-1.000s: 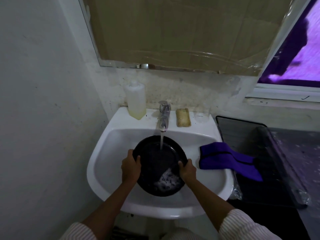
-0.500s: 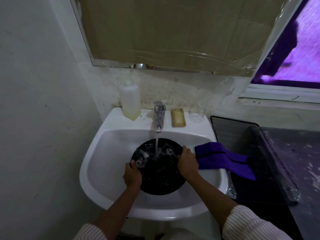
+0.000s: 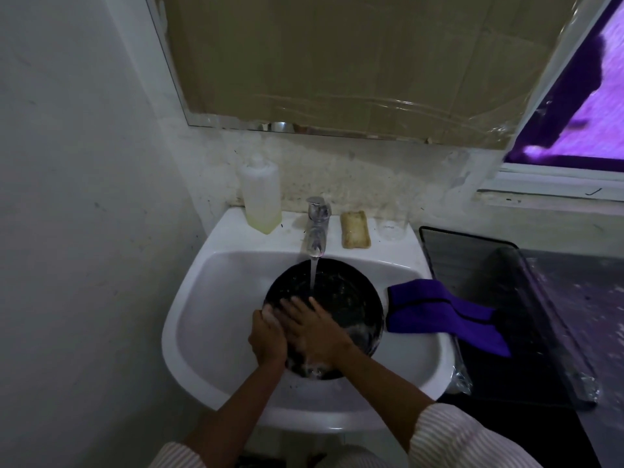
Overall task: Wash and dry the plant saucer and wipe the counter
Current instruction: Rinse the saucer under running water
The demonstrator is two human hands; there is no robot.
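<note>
Head view: black round plant saucer sits inside the white ceramic wash basin, directly under the chrome mixer tap. A thin water stream lands on the saucer's far half.

Left hand grips the saucer's near-left rim, fingers curled over the edge, white foam at the fingertips. Right hand lies flat inside the saucer, fingers straight and spread, pointing far-left. Its palm presses on the wet inner surface and it holds nothing. The two hands touch.

So the saucer is under the right palm and clamped at its left edge by the left hand. Its far and right parts are uncovered. Suds sit at the saucer's near edge. Cannot tell whether the saucer rests on the basin floor or is held up.

On the basin's back ledge, left to right:
- translucent plastic bottle with yellowish liquid at the bottom
- the tap
- tan rectangular block, soap or sponge, cannot tell
- clear glass tumbler

A purple folded cloth is draped over the basin's right rim, just beside the saucer. Its right end lies on the dark mesh tray. The speckled dark counter is at far right. Brown cardboard is taped over the mirror above the basin. Both arms have striped sleeves.
</note>
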